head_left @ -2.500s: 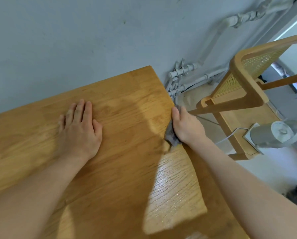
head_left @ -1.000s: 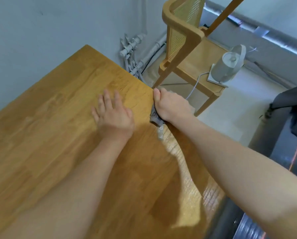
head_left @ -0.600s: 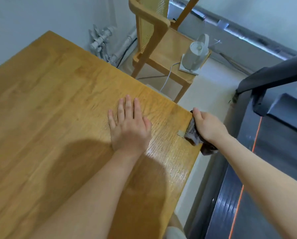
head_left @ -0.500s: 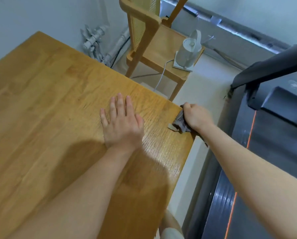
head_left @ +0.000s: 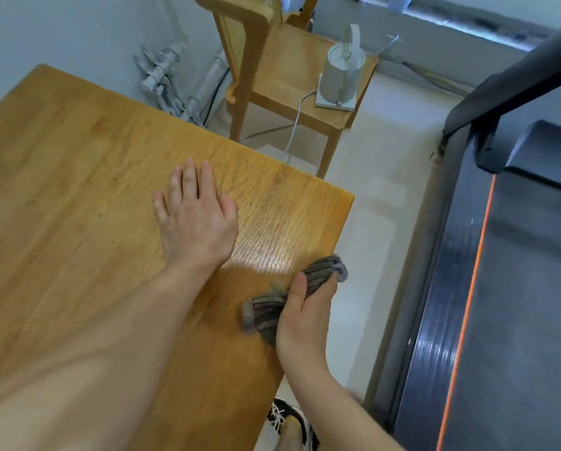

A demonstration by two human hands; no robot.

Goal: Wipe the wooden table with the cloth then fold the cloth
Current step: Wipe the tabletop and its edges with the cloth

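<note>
The wooden table (head_left: pixel 77 177) fills the left and middle of the head view, with its right corner near the centre. My left hand (head_left: pixel 196 219) lies flat on the tabletop, fingers spread and pointing away from me, holding nothing. My right hand (head_left: pixel 300 312) grips a bunched grey-brown cloth (head_left: pixel 269 310) and presses it against the table's right edge, closer to me than the corner. One end of the cloth (head_left: pixel 332 266) sticks out past my fingers over the edge. A damp sheen shows on the wood between my hands.
A wooden chair (head_left: pixel 288 70) stands beyond the table corner with a white kettle-like appliance (head_left: pixel 342 73) and its cord on the seat. White pipes (head_left: pixel 165 79) run along the wall. A dark treadmill (head_left: pixel 507 255) fills the right side. My shoe (head_left: pixel 288 421) shows below the table edge.
My right hand has slid the cloth from the far corner along the table's right edge toward me. My left hand stays flat on the wood. The view has swung rightward.
</note>
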